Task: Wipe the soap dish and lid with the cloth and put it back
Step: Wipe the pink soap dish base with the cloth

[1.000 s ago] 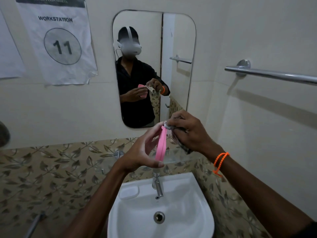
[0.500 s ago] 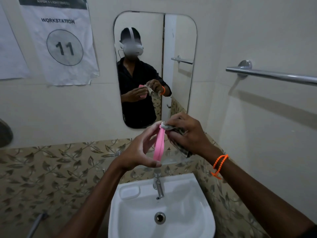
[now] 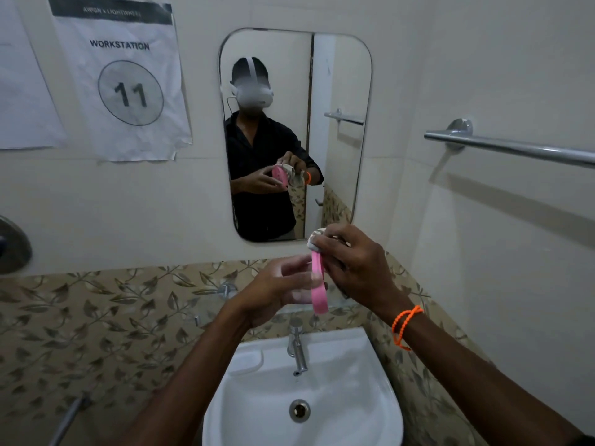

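Two hands above the sink (image 3: 380, 397): left hand (image 3: 277, 291) grip on pink soap dish (image 3: 318, 288), right hand (image 3: 357, 268) on cloth (image 3: 315, 238).

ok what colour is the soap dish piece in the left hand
Pink, seen edge-on in the head view.

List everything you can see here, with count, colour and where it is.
soap dish piece: one, pink, held edge-on above the basin
cloth: one, pale, bunched at the pink piece's top
basin: one, white, bottom centre
tap: one, chrome, at the basin's back
mirror: one, on the wall, centre
towel rail: one, chrome, right wall
workstation 11 sign: one, white paper, upper left
wristband: orange, on the right wrist
left hand: grips the pink piece
right hand: grips the cloth
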